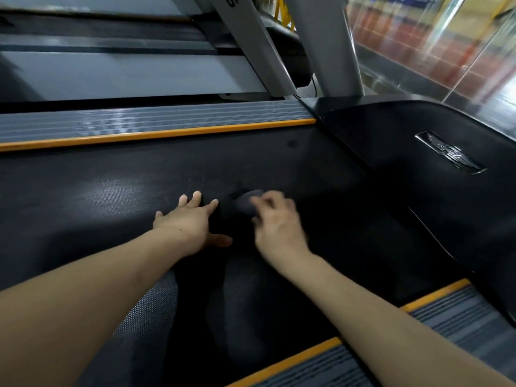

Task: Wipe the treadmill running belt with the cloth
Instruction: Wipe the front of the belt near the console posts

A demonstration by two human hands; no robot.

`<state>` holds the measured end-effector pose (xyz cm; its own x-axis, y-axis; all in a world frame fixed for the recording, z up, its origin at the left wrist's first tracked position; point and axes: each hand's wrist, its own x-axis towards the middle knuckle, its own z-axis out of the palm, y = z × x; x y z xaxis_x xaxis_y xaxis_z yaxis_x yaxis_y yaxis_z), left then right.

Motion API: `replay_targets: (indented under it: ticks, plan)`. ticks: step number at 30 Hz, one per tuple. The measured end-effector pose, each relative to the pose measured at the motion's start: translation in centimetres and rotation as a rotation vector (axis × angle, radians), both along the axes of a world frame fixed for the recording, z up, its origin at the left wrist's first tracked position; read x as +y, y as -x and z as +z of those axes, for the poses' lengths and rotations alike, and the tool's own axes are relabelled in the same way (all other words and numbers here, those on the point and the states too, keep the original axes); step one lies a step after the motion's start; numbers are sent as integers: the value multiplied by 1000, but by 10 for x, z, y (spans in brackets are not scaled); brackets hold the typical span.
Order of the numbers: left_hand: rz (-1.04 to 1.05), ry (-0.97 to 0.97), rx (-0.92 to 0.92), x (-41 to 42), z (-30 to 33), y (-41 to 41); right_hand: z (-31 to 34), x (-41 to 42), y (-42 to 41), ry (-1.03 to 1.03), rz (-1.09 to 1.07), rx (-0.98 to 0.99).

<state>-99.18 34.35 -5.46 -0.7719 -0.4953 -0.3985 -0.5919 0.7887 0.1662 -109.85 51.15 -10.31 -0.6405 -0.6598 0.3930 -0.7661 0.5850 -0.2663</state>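
The black running belt (111,191) fills the middle of the view. A dark grey cloth (244,203) lies bunched on it, hard to tell apart from the belt. My right hand (276,222), blurred by motion, has its fingers closed on the cloth's near edge. Just left of the cloth, my left hand (190,222) lies flat on the belt with its fingers spread. Whether that hand touches the cloth is hidden in the shadow between the hands.
Grey ribbed side rails with orange strips run along the far edge (139,125) and the near edge (446,317). The black motor cover (418,163) with a badge rises to the right. Grey uprights (335,46), another treadmill (111,71) and a glass wall (446,37) stand beyond.
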Motion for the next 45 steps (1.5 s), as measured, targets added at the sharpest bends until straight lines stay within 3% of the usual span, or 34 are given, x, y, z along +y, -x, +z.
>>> replay_targets:
  ticks: [2, 4, 7, 10, 13, 16, 20, 23, 26, 29, 31, 35, 39, 41, 43, 45]
  plan:
    - [-4, 17, 10, 1, 0, -2, 3, -2, -9, 4, 167, -18]
    - [-13, 34, 49, 4, -1, -7, 6, 11, 23, -29, 189, 42]
    - [-20, 59, 161, 10, -7, -17, 7, 58, 120, -97, -102, 124]
    - [-25, 76, 288, 15, -11, -26, 9, 123, 192, -97, -466, 31]
    - [-47, 138, 350, 20, -6, -32, 7, 119, 181, -124, -532, 9]
    - [-60, 129, 346, 32, -3, -31, 7, 77, 117, -105, -426, 63]
    - [-58, 156, 302, 45, -3, -28, 3, 27, 21, -13, 5, 30]
    - [-45, 166, 255, 49, -1, -24, 5, 29, 21, -39, 195, 54]
    - [-33, 119, 228, 47, 1, -21, 7, 68, 95, -80, -9, 140]
    - [-37, 87, 216, 48, -1, -20, 15, 132, 166, -99, -421, 80]
    - [-29, 88, 224, 51, -4, -22, 15, 145, 174, -100, -516, 36]
    - [-31, 107, 244, 54, -6, -24, 11, 101, 107, -121, -398, 54]
    - [-48, 126, 269, 53, -10, -26, 8, 50, -9, -46, 58, 16]
    - [-65, 134, 278, 54, -10, -29, 9, 47, -22, -75, 197, 2]
    - [-109, 185, 301, 56, -8, -35, 10, 63, 10, -88, 190, 40]
    - [-148, 219, 323, 61, -3, -41, 10, 95, 66, -128, 3, 115]
